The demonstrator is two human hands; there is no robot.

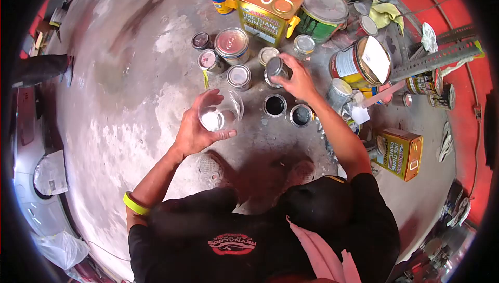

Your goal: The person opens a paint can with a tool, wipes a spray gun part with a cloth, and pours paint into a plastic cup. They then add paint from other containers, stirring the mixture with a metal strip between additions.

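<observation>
My left hand (200, 124) is wrapped round a clear plastic cup (228, 107), with the cup's mouth facing up toward me. My right hand (297, 77) grips a small paint can (275, 67) with a dark lid, its fingers and thumb around the side. Below that hand two open cans stand on the floor, one with black paint (274, 105) and one with dark grey paint (301, 115). Closed small cans sit just ahead, among them a silver-lidded can (239, 76) and a larger can with a pinkish lid (232, 44).
A yellow urethane paint tin (267, 10) and a big green can (323, 12) stand farther ahead. At the right are a large lidded bucket (358, 62), a metal rack bar (431, 62) and another urethane tin (399, 154). A silver car panel (31, 153) is at far left.
</observation>
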